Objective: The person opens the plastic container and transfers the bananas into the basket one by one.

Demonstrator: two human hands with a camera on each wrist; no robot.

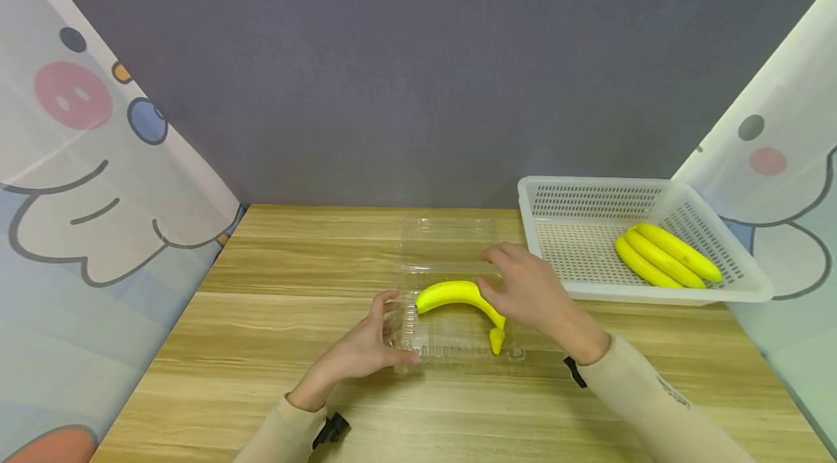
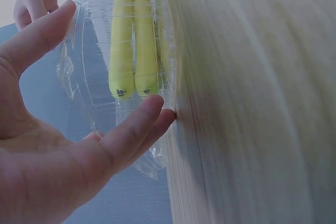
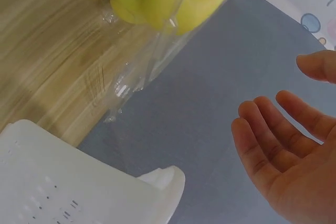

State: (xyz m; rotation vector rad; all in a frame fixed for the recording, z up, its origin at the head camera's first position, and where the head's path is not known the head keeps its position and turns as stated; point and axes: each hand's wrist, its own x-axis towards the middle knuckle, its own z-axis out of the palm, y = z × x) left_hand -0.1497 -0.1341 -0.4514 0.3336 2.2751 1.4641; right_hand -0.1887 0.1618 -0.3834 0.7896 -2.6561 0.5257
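Observation:
A clear plastic hinged box [image 1: 445, 339] lies opened on the table, its lid [image 1: 447, 241] folded back toward the wall. Inside it a curved yellow banana [image 1: 458, 294] shows from above, while the left wrist view reveals two banana ends [image 2: 123, 72] side by side through the box wall. My left hand [image 1: 360, 350] is at the box's left side, thumb by the front corner and fingers [image 2: 139, 127] extended along the wall. Over the box's right part hovers my right hand [image 1: 526, 288], partly covering the banana; in the right wrist view its palm holds nothing and the fingers are loosely bent.
A white perforated basket [image 1: 637, 291] stands at the back right, close to the right hand. Several yellow bananas [image 1: 667, 259] lie at its right end. Behind the wooden table [image 1: 275, 259] rises a grey wall [image 1: 392, 85], with cartoon-printed panels on both sides.

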